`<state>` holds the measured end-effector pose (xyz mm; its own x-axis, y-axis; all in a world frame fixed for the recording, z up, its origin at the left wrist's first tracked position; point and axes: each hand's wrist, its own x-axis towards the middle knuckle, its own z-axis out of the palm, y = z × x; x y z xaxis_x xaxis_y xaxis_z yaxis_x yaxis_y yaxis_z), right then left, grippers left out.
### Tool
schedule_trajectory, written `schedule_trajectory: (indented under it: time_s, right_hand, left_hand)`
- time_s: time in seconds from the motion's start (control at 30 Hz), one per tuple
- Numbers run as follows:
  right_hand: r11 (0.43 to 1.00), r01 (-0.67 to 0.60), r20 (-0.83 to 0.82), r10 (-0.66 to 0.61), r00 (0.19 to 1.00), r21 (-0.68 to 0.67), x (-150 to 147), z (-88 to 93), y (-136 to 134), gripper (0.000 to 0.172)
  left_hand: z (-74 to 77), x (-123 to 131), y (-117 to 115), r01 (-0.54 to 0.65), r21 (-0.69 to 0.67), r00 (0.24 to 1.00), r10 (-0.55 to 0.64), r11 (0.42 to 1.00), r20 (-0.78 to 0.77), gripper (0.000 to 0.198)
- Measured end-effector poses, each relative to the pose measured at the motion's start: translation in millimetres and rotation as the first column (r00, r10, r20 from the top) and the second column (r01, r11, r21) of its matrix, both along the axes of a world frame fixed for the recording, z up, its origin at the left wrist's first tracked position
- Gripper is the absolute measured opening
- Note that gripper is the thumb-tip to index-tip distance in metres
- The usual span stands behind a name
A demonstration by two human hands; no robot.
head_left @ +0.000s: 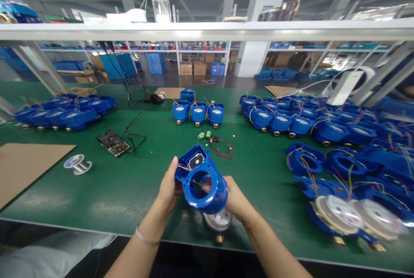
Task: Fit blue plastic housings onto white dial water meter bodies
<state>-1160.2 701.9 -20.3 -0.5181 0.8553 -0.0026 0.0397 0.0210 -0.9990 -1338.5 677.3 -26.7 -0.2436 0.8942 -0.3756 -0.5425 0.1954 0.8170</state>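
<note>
A blue plastic water meter housing [211,200], with a round ring and a small box part, is tilted above the table near its front edge. My left hand [168,187] grips the box part, thumb on its outer side. Inside that box sits a dark square part [196,161] with thin coloured wires. My right hand [241,200] is behind the ring's right side; its fingertips show through the opening, closed at a yellow wire [196,182]. Below the housing, partly hidden by it, rests a round meter body [219,221] with a brass fitting.
Many blue meters [281,120] crowd the right side, with open housings [305,159] nearer. More meters [74,116] stand left and several [198,114] at centre. A solder spool [78,164], phone [113,143], green batteries [203,135], red wires [223,147] and cardboard [29,165] lie around.
</note>
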Motion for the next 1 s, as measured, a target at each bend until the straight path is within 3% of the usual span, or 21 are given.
schedule_trajectory:
  time_s: [0.4, 0.63, 1.0]
  right_hand:
    - [0.996, 0.032, -0.051, -0.036, 0.998, -0.079, -3.1, -4.0, 2.0, 0.032]
    - [0.984, 0.071, -0.110, -0.089, 0.990, -0.164, -3.2, -10.8, 2.2, 0.032]
    - [0.989, 0.070, -0.131, -0.087, 0.988, -0.127, -2.8, -7.1, -1.5, 0.034]
  left_hand:
    - [1.0, -2.6, -3.4, 0.045, -0.018, 0.994, -0.047, 0.999, -0.100, 0.063]
    - [-5.7, -3.0, -1.1, 0.078, -0.064, 0.988, -0.086, 0.995, -0.131, 0.062]
    - [-4.2, 2.3, -1.1, 0.081, -0.067, 0.982, -0.091, 0.994, -0.164, 0.059]
